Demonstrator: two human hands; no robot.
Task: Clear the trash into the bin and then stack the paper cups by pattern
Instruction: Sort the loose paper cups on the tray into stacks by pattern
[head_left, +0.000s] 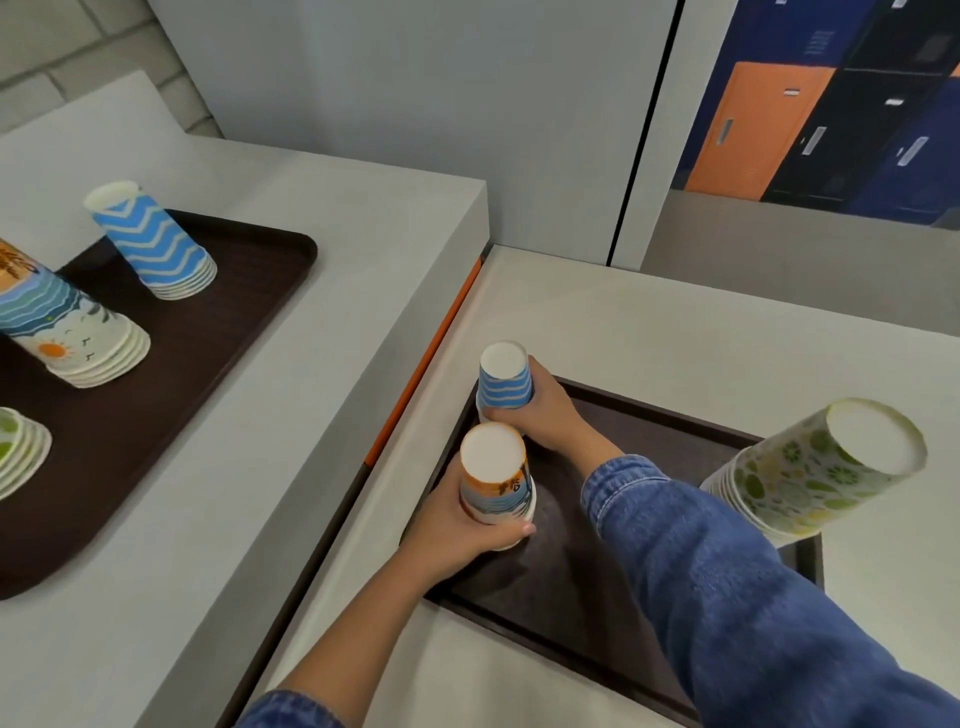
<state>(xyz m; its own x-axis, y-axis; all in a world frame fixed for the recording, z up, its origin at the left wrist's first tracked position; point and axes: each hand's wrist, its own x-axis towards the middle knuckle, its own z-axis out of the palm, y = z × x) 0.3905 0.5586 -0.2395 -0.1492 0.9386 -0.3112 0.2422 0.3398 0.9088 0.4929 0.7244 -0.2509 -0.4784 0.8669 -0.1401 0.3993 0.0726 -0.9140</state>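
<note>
Left of the left hand (457, 535), gripping a sunset cup (496, 493), stands its matching stack (78, 332); the right hand (550, 415) grips a wavy cup (506, 387).

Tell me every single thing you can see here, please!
left tray: 1, dark brown, left counter
right tray: 1, dark brown, right counter
zigzag cup stack: 1, blue-white, left tray
sunset cup stack: 1, orange-blue-white, left tray
small lime cup stack: 1, green-white, left tray edge
tall lime cup stack: 1, green-white, right tray
lockers: several, orange, blue, black, far right
left grip: 1, bare hand, holds sunset-print cup
right grip: 1, bare hand, holds blue-wave cup
</note>
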